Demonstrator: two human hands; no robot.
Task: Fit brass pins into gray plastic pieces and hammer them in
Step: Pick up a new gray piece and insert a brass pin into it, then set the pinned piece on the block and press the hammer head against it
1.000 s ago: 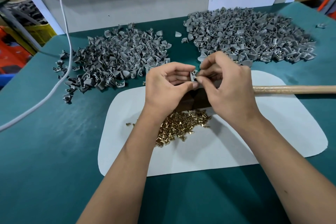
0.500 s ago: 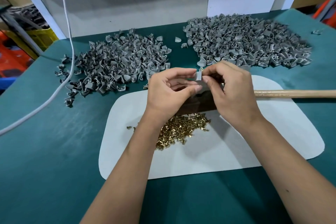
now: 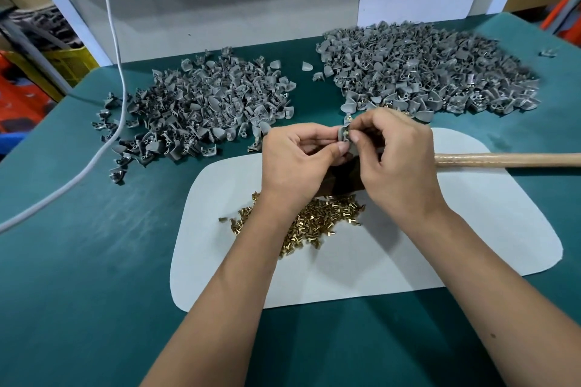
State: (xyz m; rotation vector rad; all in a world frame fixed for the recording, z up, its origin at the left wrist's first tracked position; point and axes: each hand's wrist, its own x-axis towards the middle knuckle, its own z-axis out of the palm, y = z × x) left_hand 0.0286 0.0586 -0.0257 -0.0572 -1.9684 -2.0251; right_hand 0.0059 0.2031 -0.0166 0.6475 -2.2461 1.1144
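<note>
- A teal-covered table [image 3: 78,261] fills the view, with a pale rounded mat [image 3: 377,261] lying on its near middle, straight in front of the person.
- Two heaps of gray plastic pieces sit on the far side: the left heap [image 3: 195,110] and a wider right heap [image 3: 424,72], which seems to show flecks of brass (perhaps the finished ones, though that is a guess).
- A wooden hammer handle [image 3: 509,159] lies on the table, its long axis running left to right, reaching from the right edge of the view in under the right hand; the dark head is mostly hidden behind both hands.
- A scatter of brass pins [image 3: 320,220] lies on the mat, just nearer the person than the hands.
- The left hand [image 3: 295,163] and right hand [image 3: 399,160] meet above the mat's far edge, fingertips together.
- Between them is one gray piece [image 3: 342,135], pinched by the left thumb and fingers, held roughly upright.
- The right fingertips pinch a brass pin [image 3: 348,132] against it; how deep it sits cannot be made out.
- The right hand is nearer the handle, so the hammer looks like its job.
</note>
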